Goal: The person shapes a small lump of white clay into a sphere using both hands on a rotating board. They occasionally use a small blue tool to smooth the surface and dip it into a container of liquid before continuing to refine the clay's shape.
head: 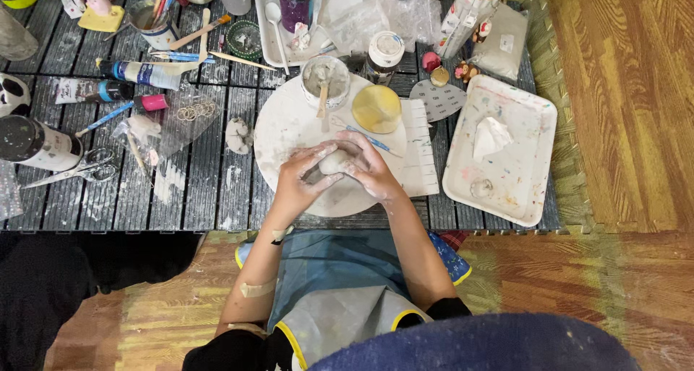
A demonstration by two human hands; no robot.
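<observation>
Presently both hands, left (302, 174) and right (370, 167), cupped tight around clay lump (332, 161); overpressing risks cracking; wet cup (324, 82) just beyond, tippable.

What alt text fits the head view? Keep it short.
Both clay-smeared hands, left hand and right hand, cup a pale clay lump over a round white board. Behind it stand a cup and a yellow disc; a white tray lies to the right.

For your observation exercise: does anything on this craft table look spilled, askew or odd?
Nothing is spilled. The odd bits: a stick stands in the clay-smeared cup, and a crumpled tissue lies in the paint-stained tray. Both hands cup a pale clay lump.
</observation>
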